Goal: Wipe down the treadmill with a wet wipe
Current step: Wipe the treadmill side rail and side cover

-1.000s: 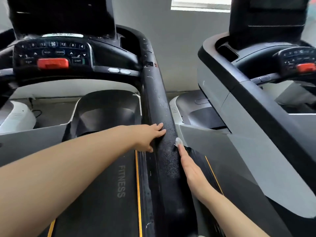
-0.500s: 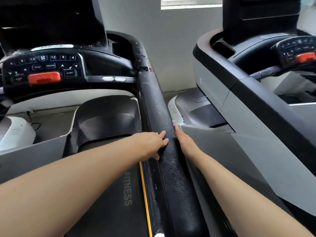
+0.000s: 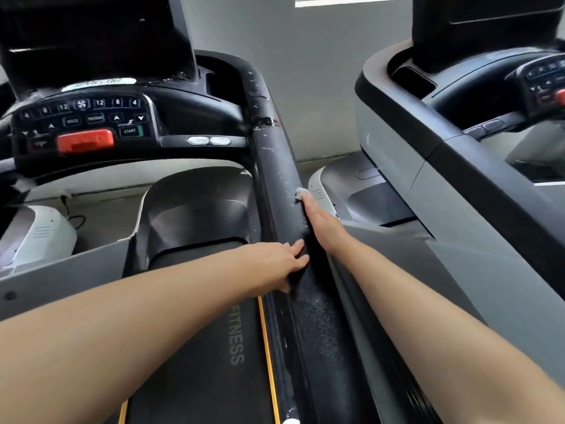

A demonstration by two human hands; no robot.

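Pressing flat along the outer side of the black padded handrail [image 3: 276,166]: right hand [image 3: 321,223], fingers straight and together, a small wad of white wet wipe [image 3: 301,193] poking out at the fingertips against the rail. Possibly pinned under the fingers rather than pinched; hard to tell from this angle. Resting on the same rail nearer the camera: left hand [image 3: 276,264], fingers loosely extended over the top and inner side, nothing held. Two bare forearms reaching in from below, one hand on each side of the rail, close together but not touching.

Two treadmills in view, side by side. On the near treadmill [image 3: 195,347]: one dark belt printed FITNESS, two yellow edge stripes, one console [image 3: 82,120] with one red stop button [image 3: 85,140], one green START key, a row of numbered keys and two small silver oval buttons on the crossbar. White specks and scuffs scattered along the rail, thickest below the left hand. On the second treadmill [image 3: 443,166], to the right: grey side panel, dark top rail, one console partly cut off by the frame edge with one red button showing. One white motor-cover shape at far left, on the floor side.
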